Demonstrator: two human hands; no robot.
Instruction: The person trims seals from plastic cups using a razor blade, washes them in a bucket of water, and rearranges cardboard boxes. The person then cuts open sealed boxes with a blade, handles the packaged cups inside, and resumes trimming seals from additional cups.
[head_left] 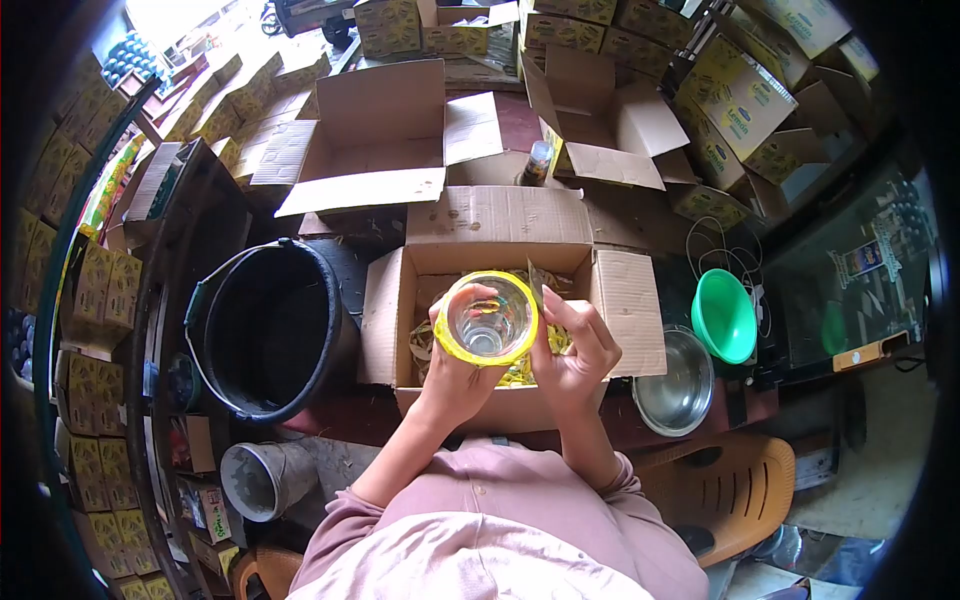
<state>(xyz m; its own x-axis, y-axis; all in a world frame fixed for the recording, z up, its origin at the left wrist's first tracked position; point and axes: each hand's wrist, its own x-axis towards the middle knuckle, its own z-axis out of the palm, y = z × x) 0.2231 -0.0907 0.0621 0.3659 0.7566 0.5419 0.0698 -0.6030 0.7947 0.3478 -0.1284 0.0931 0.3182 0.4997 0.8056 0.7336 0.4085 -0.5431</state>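
My left hand (458,392) is wrapped round a clear, round container (487,338) with a yellow band about its rim. Its open mouth faces up at me, and I see down into its see-through inside. My right hand (580,358) is raised at the container's right side, thumb and fingertips pinched together by the rim. A thin, dark, flat piece (536,282) sticks up at those fingertips; its kind is unclear. Both hands are above an open cardboard box (500,262) holding yellow and brownish scraps (518,374), partly hidden by the hands and container.
A black bucket (215,330) stands left of the box, with a grey bucket (240,482) below it. At right are a green bowl (724,316) and a metal bowl (664,405). Two open cartons (380,110) and a small bottle (537,163) stand behind. Stacked yellow cartons line both sides.
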